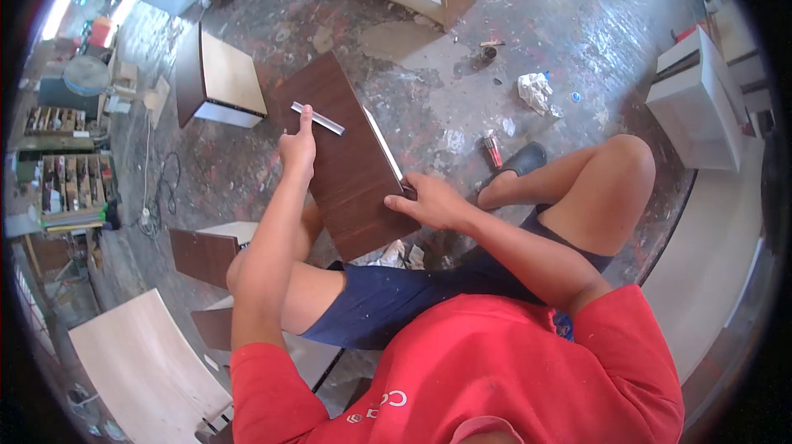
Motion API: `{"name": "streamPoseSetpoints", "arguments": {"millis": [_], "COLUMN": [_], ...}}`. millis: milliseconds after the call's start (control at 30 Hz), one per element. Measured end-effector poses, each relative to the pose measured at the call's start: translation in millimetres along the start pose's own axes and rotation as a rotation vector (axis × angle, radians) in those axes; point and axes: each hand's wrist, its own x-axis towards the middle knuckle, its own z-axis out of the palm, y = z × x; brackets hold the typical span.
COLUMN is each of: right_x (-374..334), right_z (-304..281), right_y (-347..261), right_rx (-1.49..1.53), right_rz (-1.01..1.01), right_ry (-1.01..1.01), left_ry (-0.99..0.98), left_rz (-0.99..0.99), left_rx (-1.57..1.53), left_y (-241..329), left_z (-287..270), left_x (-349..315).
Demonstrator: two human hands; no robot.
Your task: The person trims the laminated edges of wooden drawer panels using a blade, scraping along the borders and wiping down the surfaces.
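Observation:
Over my lap leans a drawer with a dark brown wood-grain front (351, 167), tilted, and a strip of its white side shows along the right edge. A short silver handle (318, 118) lies across the front's upper part. My left hand (299, 151) is closed at the left edge, its raised digit against the handle's near end; the other fingers are mostly hidden. At the lower right edge my right hand (433, 200) grips the drawer, thumb on the brown face and the fingers round the side.
A brown-sided drawer (223, 77) stands at far left, with another brown drawer front (204, 256) nearer. A pale panel (148, 366) lies at lower left. On the floor are a red-handled screwdriver-like tool (492, 149) and crumpled paper (535, 92). A white cabinet (701, 110) stands right.

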Motion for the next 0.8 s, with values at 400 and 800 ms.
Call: {"name": "streamPoseSetpoints", "arguments": {"millis": [400, 800], "right_x": [2, 179], "right_z": [29, 91], "right_y": [-42, -89], "right_rx": [0.496, 1.38], "right_rz": [-0.145, -0.113], "right_ry": [-0.151, -0.349], "left_ry": [-0.323, -0.511], "left_rz": [0.608, 0.853], "left_rx": [0.456, 0.825], "left_y": [162, 185], "left_z": [40, 120], "left_x": [0, -26]}}
